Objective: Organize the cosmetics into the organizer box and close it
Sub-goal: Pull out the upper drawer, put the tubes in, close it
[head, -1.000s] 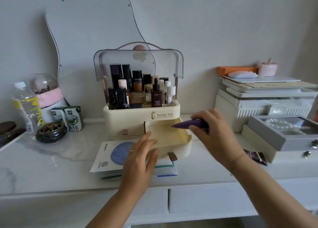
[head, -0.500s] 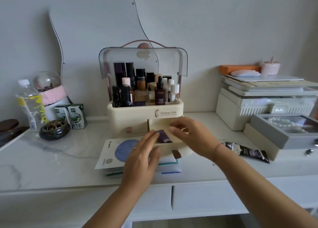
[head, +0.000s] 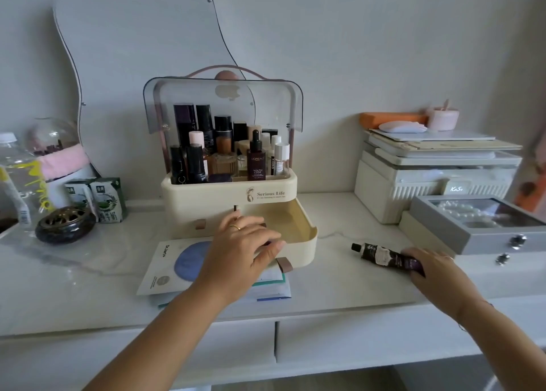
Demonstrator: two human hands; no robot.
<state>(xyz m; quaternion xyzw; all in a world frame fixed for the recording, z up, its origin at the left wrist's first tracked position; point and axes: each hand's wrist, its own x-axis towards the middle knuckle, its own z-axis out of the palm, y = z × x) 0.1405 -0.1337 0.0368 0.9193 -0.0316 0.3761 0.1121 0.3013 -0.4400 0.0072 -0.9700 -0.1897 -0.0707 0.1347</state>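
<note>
Bottles (head: 256,160) stand packed in the top of the cream organizer box (head: 227,195), its clear lid (head: 224,101) raised; the lower right drawer (head: 298,222) is pulled out; the left hand (head: 239,248) lies over the drawer's front left corner, fingers loose, gripping nothing visible; the right hand (head: 437,272) grasps the crimped end of a dark tube (head: 381,256) lying on the table (head: 339,281), right of the drawer and apart from it.

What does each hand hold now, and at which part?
The right hand grips the dark tube at its tail end. The left hand holds nothing; it rests on the open drawer.
</note>
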